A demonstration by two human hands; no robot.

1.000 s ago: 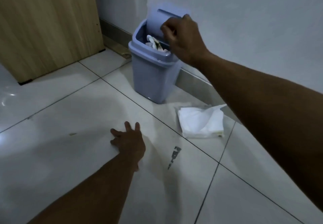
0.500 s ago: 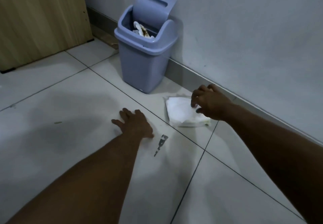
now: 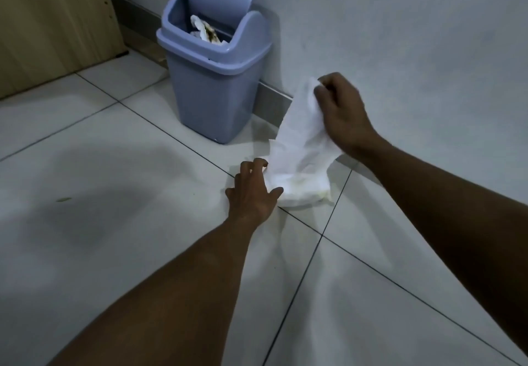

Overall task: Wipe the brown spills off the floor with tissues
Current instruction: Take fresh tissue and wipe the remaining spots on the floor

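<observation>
The white tiled floor (image 3: 120, 251) has a blue bin (image 3: 213, 80) by the wall (dirty tissues sit inside it). Your right hand (image 3: 341, 112) pinches one white tissue (image 3: 303, 137), lifting it above the tissue pile (image 3: 303, 188) near the bin. Your left hand (image 3: 253, 191) rests on the pile's edge, fingers a little bent, and one small brown spot (image 3: 63, 199) sits far left.

Two bare forearms, no sleeves, left hand (image 3: 251, 191), right hand (image 3: 340, 111), no jewellery visible
</observation>
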